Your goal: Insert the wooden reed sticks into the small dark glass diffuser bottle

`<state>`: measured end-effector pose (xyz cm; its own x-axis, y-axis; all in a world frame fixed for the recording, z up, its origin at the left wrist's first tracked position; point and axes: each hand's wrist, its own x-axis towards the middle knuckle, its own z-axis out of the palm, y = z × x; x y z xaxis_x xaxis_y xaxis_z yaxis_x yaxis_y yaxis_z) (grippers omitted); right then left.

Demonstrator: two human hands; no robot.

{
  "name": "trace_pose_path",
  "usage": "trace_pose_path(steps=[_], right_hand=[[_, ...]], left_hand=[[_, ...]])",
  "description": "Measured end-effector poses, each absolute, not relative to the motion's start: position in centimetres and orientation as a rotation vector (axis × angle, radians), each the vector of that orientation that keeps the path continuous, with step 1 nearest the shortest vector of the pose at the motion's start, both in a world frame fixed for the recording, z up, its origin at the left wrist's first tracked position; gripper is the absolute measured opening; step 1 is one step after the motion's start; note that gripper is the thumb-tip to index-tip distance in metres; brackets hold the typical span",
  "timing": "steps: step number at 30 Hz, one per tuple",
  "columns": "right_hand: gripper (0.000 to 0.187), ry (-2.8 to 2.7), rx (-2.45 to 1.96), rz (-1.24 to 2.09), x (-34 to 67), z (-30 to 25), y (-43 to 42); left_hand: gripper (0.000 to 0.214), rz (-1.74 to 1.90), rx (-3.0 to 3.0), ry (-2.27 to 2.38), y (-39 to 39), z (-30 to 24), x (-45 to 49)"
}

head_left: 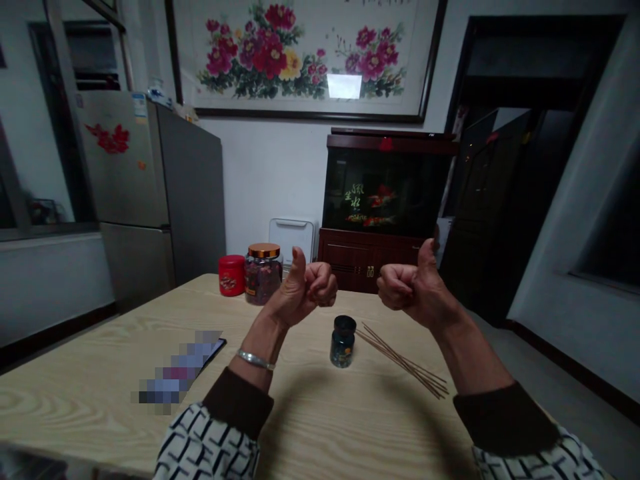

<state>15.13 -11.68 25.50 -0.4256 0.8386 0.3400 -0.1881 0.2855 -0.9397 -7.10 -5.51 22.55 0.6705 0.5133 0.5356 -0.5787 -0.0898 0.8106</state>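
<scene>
Head cam: left hand [304, 287], right hand [417, 288] fisted, thumbs up, seemingly empty; sloppy swipe might roll sticks [406, 362] off right edge of table [310, 413].

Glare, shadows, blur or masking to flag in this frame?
Head view: a bright rectangular reflection on the framed painting; soft shadows on the table; pixelation over a flat object; a dim doorway; no obvious motion blur on the left hand or right hand.

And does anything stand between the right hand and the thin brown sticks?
Nothing visible does: the right hand, thumb up, is raised above the table, and the brown sticks lie uncovered. The dark jar stands by their far ends.
</scene>
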Motion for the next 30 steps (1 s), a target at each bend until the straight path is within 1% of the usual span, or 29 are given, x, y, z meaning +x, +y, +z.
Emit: trace_pose_path(steps=[2, 6, 10, 17, 21, 23, 24, 27, 28, 30], right_hand=[[0.078, -1.554, -0.556, 1.421, 15.0, 24.3, -11.5], [0.079, -1.483, -0.509, 1.605, 14.8, 19.5, -10.5], [0.078, -1.419, -0.488, 1.691, 15.1, 16.1, -9.5], [0.078, -1.399, -0.536, 1.671, 16.1, 16.6, -9.0], [0.077, -1.396, -0.661, 1.613, 16.5, 15.5, -8.7], [0.076, -1.41, -0.862, 1.493, 16.6, 14.5, -8.2], [0.074, -1.423, -1.008, 1.373, 16.6, 14.0, -7.8], [0.067, -1.57, -1.468, 0.802, 16.1, 13.0, -6.4], [0.066, -1.657, -1.585, 0.593, 15.7, 12.9, -5.9], [0.069, -1.859, -1.765, 0.247, 14.8, 13.2, -5.1]], left_hand=[[0.074, 0.868, 1.323, -0.076, -5.6, 21.5, -6.8], [0.075, 0.734, 1.185, -0.09, -5.4, 17.5, -5.9], [0.074, 0.655, 1.093, -0.122, -4.6, 14.3, -5.3], [0.073, 0.657, 1.088, -0.103, -3.1, 13.9, -5.2], [0.073, 0.707, 1.093, -0.037, -2.8, 12.8, -5.5], [0.07, 0.799, 1.085, 0.064, -2.5, 11.3, -5.7], [0.066, 0.874, 1.079, 0.153, -2.3, 10.3, -5.7], [0.046, 1.142, 1.123, 0.563, -1.3, 6.8, -4.9], [0.048, 1.175, 1.188, 0.689, -1.0, 5.7, -4.4], [0.065, 1.187, 1.335, 0.771, -0.3, 3.7, -3.0]])
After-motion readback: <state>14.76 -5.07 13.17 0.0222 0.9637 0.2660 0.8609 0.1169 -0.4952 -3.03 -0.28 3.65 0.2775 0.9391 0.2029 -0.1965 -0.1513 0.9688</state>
